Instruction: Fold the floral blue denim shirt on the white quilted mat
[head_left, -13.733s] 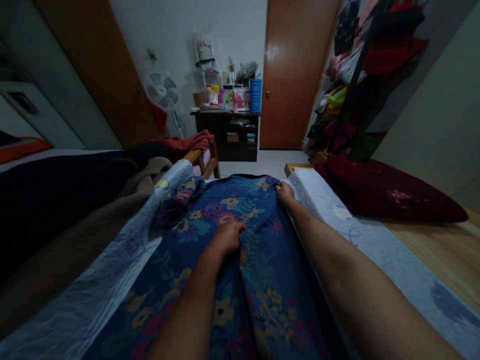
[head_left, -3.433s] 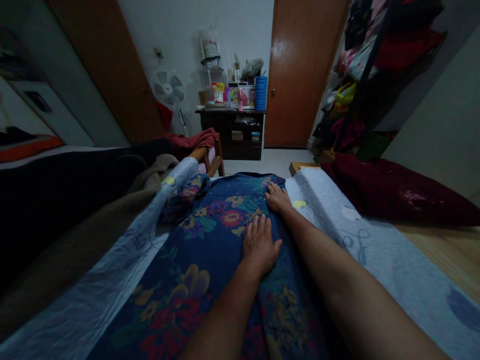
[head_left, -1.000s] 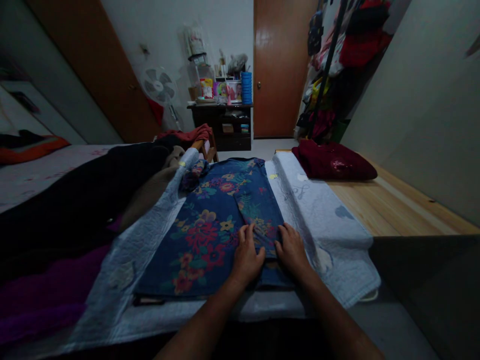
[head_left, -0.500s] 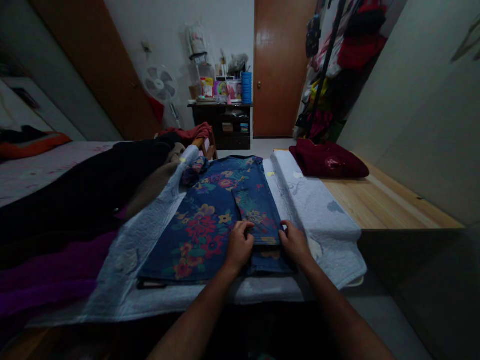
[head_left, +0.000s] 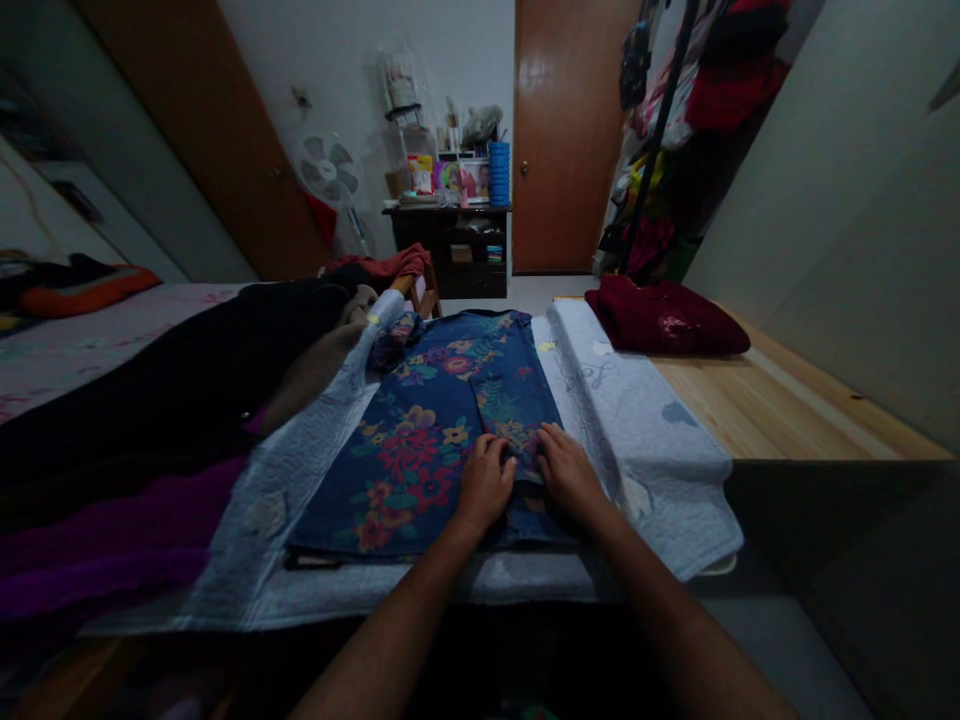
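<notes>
A dark blue floral garment [head_left: 409,450] lies spread flat in front of me, with a narrow sleeve-like part [head_left: 499,405] folded over its right side. On the left edge of that folded part rests my left hand [head_left: 486,480], fingers slightly bent and apart. My right hand [head_left: 568,470] lies on its right side, fingers extended over the cloth. The two hands are close together near the cuff-like end, palms down. Under the garment is a pale quilted cover [head_left: 637,420]; a bunched bit of floral cloth [head_left: 394,340] sits at the garment's upper left.
Black clothing [head_left: 172,370] and purple cloth [head_left: 135,540] are heaped at left. A folded maroon garment [head_left: 667,318] sits on the wooden board [head_left: 787,400] at right. Farther back stand a fan [head_left: 330,170], a dark cabinet [head_left: 450,250] and a door [head_left: 566,140].
My right hand has moved left from the garment's right edge onto the folded part. My left hand stays nearly in place on the cloth. The view has shifted slightly.
</notes>
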